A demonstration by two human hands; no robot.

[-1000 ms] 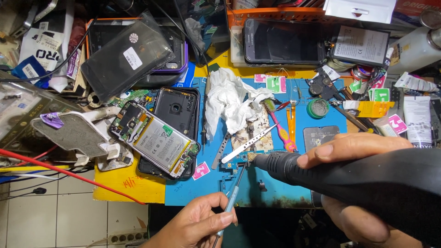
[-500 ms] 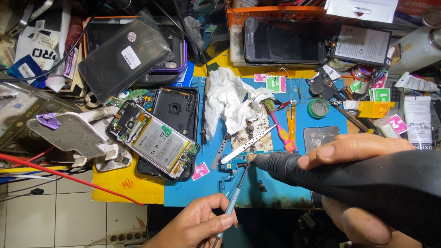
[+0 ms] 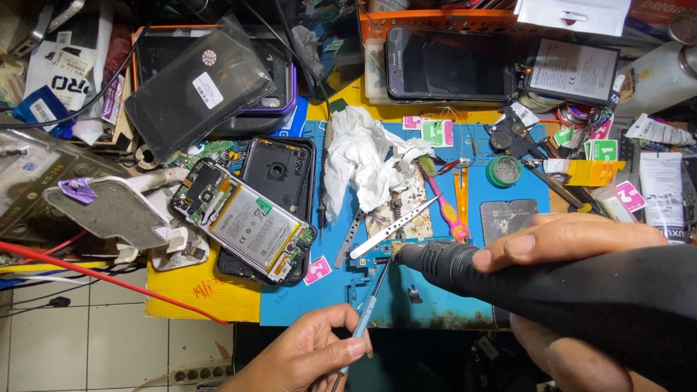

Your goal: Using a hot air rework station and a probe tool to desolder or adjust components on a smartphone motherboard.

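My right hand [image 3: 573,247] grips a thick black rotary tool [image 3: 508,279] whose tip points left at a small circuit board [image 3: 374,255] on the blue work mat [image 3: 435,305]. In my left hand [image 3: 308,356], low in the view, I hold a thin blue-handled probe [image 3: 367,312], its point touching the same board. Silver tweezers [image 3: 392,229] lie diagonally just above the board. An opened phone with its battery exposed [image 3: 243,229] rests to the left, partly over a black back cover [image 3: 279,174].
Crumpled white tissue [image 3: 363,163] lies on the mat. A pink toothbrush [image 3: 443,199], an orange pry tool [image 3: 462,190] and a solder reel [image 3: 503,171] sit right of it. Phones [image 3: 446,65], a battery [image 3: 573,71], cables and sticker tabs crowd the back; a red wire [image 3: 109,279] crosses left.
Both hands hold nearly the same pose over the board. The view has shifted very slightly; nothing was picked up or released.
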